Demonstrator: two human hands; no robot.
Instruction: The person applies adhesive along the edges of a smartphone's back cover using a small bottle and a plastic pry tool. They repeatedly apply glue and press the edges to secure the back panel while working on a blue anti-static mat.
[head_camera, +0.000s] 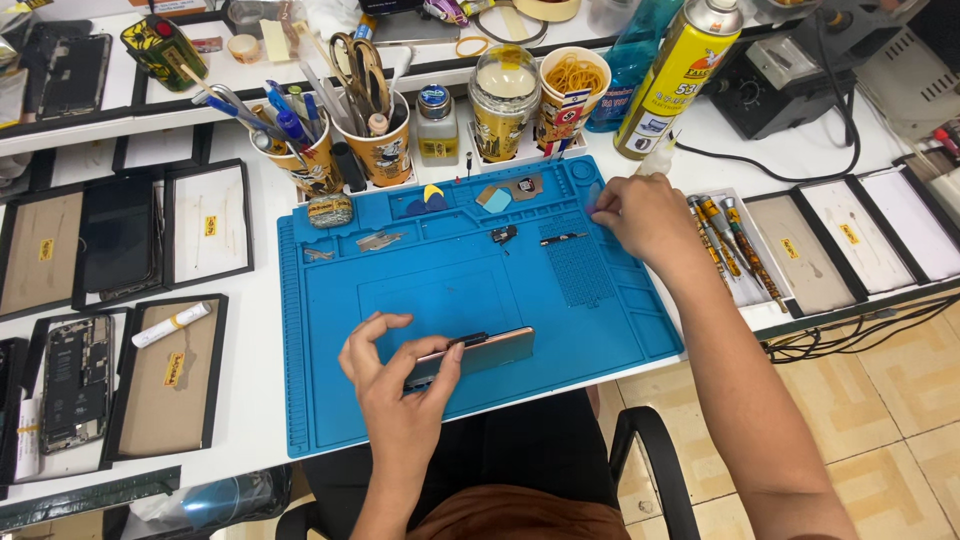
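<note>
A blue repair mat covers the middle of the white bench. My left hand grips a rose-gold phone, held on its edge above the mat's near side, thumb and fingers on its left end. My right hand reaches to the mat's far right corner, fingers pinched on something small and purple that I cannot make out. Small metal parts and a black piece lie in the mat's upper compartments.
Cups of tools, scissors and pens stand behind the mat, with a yellow spray can and a small bottle. Screwdrivers lie in a tray on the right. Black trays and an opened phone sit left. A chair arm is below.
</note>
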